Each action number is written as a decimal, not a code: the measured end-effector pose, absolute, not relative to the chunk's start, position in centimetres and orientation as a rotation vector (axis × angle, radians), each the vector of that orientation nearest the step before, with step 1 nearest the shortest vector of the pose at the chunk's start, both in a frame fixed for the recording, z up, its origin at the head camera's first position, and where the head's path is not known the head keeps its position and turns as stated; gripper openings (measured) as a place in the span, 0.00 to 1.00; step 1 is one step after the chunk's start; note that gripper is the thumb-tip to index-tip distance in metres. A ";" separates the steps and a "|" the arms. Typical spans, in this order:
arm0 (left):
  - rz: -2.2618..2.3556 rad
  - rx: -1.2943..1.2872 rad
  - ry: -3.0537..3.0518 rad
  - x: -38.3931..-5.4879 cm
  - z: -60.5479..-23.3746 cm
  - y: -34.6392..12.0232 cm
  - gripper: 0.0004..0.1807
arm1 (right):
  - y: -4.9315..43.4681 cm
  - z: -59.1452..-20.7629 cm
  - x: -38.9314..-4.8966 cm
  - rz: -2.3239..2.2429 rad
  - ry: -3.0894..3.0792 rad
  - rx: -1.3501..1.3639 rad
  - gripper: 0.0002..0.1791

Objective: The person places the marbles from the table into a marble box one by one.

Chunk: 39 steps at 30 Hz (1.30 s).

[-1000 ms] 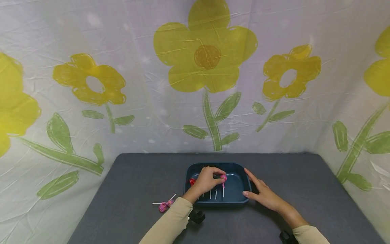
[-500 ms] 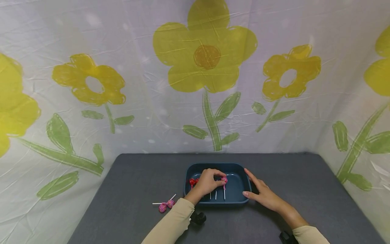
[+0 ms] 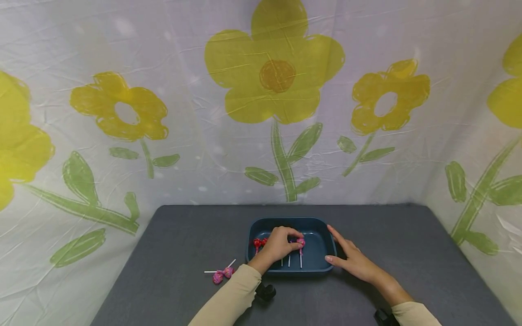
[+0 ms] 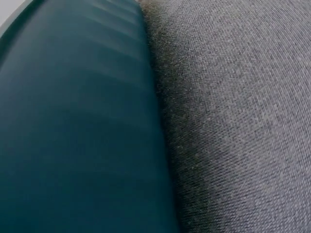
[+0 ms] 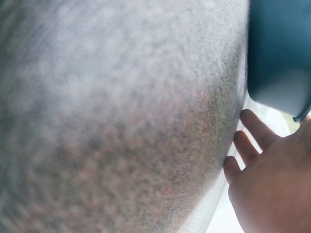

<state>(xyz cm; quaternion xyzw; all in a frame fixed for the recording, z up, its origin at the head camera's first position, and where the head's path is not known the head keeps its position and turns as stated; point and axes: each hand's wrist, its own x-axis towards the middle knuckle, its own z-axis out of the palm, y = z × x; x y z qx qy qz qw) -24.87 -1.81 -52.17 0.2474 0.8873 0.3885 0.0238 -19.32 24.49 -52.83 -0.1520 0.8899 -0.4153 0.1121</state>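
Observation:
In the head view, my left hand (image 3: 278, 244) reaches into a dark blue tray (image 3: 320, 248). Thumb and forefinger pinch the head of a pink-wrapped lollipop (image 3: 301, 241), whose white stick points toward me. Left of it, more lollipops stand in a row with sticks the same way; red-wrapped ones (image 3: 257, 243) are at the left end, others partly hidden by the hand. My right hand (image 3: 356, 263) rests with extended fingers against the tray's right side. In the right wrist view, its spread fingers show beside the tray's corner (image 5: 279, 58).
Two pink lollipops (image 3: 218, 277) lie on the grey table (image 3: 183, 244), left of the tray, their sticks pointing apart. A white cloth with yellow flowers (image 3: 277, 77) hangs behind the table. In the left wrist view, the tray's outer wall (image 4: 87, 121) fills the left side.
My left hand has lowered slightly toward me and right with the pink lollipop, and its stick now lies in line with the row. More of the red lollipops shows. My right hand stays put.

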 end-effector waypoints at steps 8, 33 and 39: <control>1.169 0.760 2.749 -24.9 -52.2 -1.8 0.12 | 24.5 -52.9 -19.3 -1.211 2.617 -0.438 0.46; 1.030 0.743 2.811 -25.0 -52.4 -1.9 0.11 | 24.5 -52.8 -19.3 -1.202 2.643 -0.450 0.48; 1.033 0.740 2.810 -25.0 -52.4 -1.7 0.12 | 24.6 -52.6 -19.3 -1.206 2.618 -0.439 0.47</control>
